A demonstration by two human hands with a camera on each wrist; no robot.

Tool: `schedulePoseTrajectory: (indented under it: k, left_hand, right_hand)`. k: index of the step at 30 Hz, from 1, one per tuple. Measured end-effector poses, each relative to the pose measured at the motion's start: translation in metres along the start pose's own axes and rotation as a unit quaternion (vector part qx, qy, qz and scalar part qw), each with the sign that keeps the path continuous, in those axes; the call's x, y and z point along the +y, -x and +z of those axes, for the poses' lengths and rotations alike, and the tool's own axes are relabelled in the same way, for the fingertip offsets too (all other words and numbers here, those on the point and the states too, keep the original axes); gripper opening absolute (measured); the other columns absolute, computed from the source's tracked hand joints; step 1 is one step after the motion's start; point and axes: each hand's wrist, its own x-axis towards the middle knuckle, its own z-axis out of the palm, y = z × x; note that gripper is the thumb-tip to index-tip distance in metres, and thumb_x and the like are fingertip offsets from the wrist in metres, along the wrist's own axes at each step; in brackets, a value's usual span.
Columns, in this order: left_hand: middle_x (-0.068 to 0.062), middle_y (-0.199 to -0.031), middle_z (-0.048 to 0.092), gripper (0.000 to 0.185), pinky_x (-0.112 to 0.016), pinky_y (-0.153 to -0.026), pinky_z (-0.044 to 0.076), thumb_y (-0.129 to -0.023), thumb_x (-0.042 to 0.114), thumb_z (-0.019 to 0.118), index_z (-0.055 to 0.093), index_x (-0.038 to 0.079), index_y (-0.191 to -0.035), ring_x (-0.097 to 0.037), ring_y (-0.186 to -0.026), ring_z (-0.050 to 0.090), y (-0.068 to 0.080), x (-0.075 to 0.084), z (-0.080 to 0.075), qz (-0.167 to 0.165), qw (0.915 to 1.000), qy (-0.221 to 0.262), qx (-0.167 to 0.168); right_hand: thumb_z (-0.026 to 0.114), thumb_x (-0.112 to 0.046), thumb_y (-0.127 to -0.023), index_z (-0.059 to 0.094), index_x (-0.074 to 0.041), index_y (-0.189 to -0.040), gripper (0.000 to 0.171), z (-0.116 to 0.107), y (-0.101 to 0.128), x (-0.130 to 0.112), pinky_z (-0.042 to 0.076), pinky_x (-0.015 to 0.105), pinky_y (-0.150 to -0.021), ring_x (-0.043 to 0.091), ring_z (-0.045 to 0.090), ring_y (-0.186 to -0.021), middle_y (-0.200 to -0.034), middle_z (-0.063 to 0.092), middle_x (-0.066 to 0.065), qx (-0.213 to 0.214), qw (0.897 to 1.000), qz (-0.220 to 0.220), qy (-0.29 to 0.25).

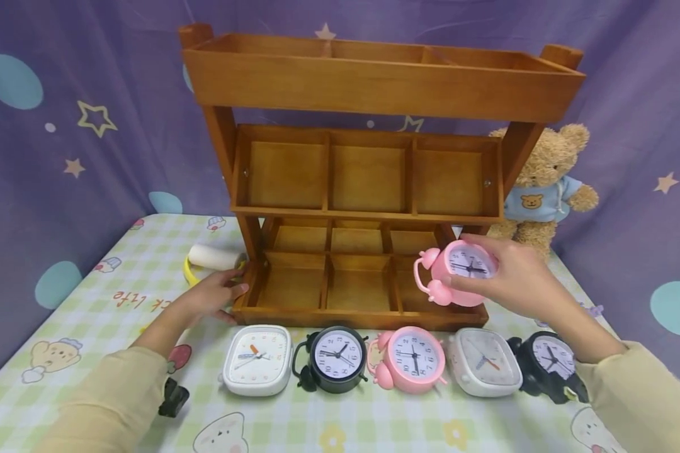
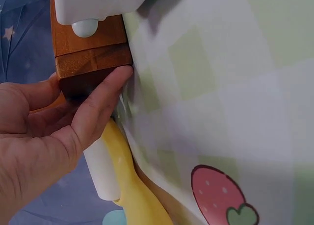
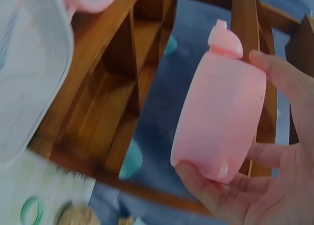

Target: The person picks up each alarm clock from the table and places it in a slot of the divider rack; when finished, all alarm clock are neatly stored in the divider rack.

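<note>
My right hand (image 1: 518, 277) grips a pink twin-bell alarm clock (image 1: 469, 264) in front of the lower right compartment of a wooden shelf rack (image 1: 368, 211). The clock is turned sideways, with its bells and handle to the left. In the right wrist view, thumb and fingers hold the pink clock (image 3: 221, 112) by its rim. My left hand (image 1: 212, 294) is at the rack's lower left end. Its thumb and a finger lie on either side of the wooden corner (image 2: 93, 63) in the left wrist view, gripping it.
Along the rack's front lie a white square clock (image 1: 257, 360), a black clock (image 1: 337, 358), another pink clock (image 1: 413, 358), a second white clock (image 1: 484, 362) and a second black clock (image 1: 546, 362). A white roll (image 1: 212, 257) lies left; a teddy bear (image 1: 544, 170) sits behind, right.
</note>
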Motion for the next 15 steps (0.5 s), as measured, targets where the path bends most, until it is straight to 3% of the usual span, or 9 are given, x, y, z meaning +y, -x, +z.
schedulePoseTrajectory:
  k: [8, 15]
  left_hand:
    - [-0.044, -0.153, 0.018, 0.059, -0.046, -0.071, 0.064, -0.108, 0.004, 0.037, 0.006, -0.018, -0.153, -0.057, -0.130, 0.043, 0.000, 0.007, 0.001, 0.005, 1.0000, -0.006, -0.002]
    - [-0.046, -0.151, 0.019, 0.058, -0.049, -0.073, 0.064, -0.108, 0.002, 0.036, 0.006, -0.019, -0.153, -0.060, -0.136, 0.032, 0.000, 0.006, 0.002, 0.004, 1.0000, 0.006, -0.001]
  right_hand:
    - [0.079, -0.063, -0.078, 0.062, -0.007, -0.138, 0.085, 0.025, -0.022, -0.035, 0.055, 0.052, -0.082, 0.034, 0.064, -0.104, -0.120, 0.069, 0.016, -0.011, 0.999, -0.026, -0.016]
    - [0.083, -0.055, -0.079, 0.067, -0.009, -0.132, 0.072, 0.045, -0.041, -0.055, 0.055, 0.048, -0.082, 0.030, 0.065, -0.102, -0.114, 0.072, 0.010, -0.010, 0.996, -0.067, -0.054]
